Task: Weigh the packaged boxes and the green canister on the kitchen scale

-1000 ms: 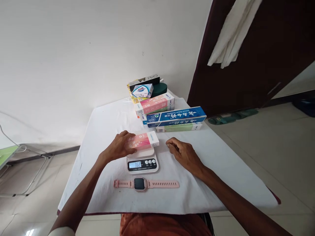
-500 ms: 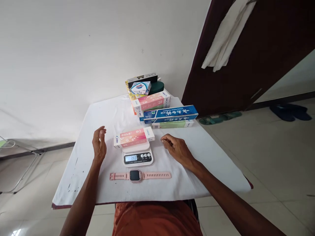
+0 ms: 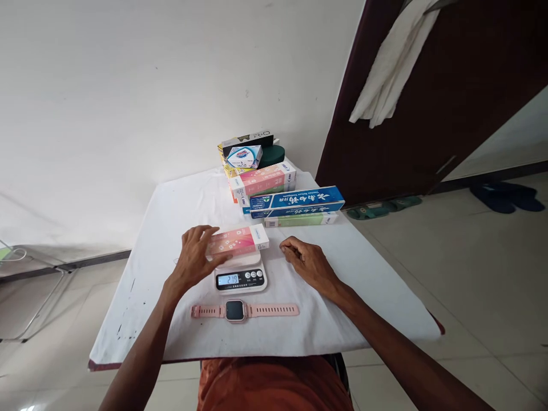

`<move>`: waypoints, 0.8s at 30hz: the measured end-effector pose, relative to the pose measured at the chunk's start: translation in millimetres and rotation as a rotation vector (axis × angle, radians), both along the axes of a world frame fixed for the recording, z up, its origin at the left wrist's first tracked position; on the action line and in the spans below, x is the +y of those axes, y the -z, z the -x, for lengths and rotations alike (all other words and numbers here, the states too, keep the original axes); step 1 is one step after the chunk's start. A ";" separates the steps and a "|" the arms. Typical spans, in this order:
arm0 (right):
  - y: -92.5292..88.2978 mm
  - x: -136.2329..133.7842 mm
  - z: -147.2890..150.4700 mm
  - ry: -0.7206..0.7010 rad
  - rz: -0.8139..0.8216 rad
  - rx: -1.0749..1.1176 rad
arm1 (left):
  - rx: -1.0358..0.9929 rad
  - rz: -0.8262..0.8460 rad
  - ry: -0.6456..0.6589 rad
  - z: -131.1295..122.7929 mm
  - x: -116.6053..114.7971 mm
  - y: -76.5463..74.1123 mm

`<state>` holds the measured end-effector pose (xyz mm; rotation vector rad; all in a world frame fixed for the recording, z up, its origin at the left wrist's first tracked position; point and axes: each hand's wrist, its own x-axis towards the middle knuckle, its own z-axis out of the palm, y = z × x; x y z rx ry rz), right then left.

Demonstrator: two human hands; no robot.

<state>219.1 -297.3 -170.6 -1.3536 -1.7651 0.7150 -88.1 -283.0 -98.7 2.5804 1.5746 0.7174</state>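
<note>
A pink-and-white toothpaste box lies across the platform of a white kitchen scale, whose lit display appears to read 219. My left hand is around the left end of this box, fingers over its far side and thumb at its near side, hiding that end. On the cloth to the right of the scale rests my right hand, fingers curled in, holding nothing visible. Between the scale and the near table edge, a pink smartwatch is laid out flat with its strap spread.
Behind the scale are a blue toothpaste box, a green-and-white box and another pink box. Farther back are a white-and-blue soap box, a black-and-grey box and a dark green round object. White cloth covers the table.
My left hand has moved right from beside the scale onto the left end of the pink box. The display has gone from 343 to about 219. My right hand stays put.
</note>
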 end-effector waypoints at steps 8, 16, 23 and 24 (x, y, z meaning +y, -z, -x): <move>-1.1 2.9 0.5 -0.001 -0.017 0.017 | 0.094 0.084 0.092 -11.6 14.0 -14.8; 1.2 3.6 0.2 -0.008 -0.049 0.023 | 0.158 -0.074 0.189 -98.4 72.8 -49.1; 1.4 3.8 -0.7 -0.020 -0.067 0.014 | 0.166 -0.201 0.158 -148.0 115.3 -24.6; 1.9 3.6 -0.5 -0.022 -0.070 0.014 | 0.160 -0.208 0.167 -148.2 114.5 -23.8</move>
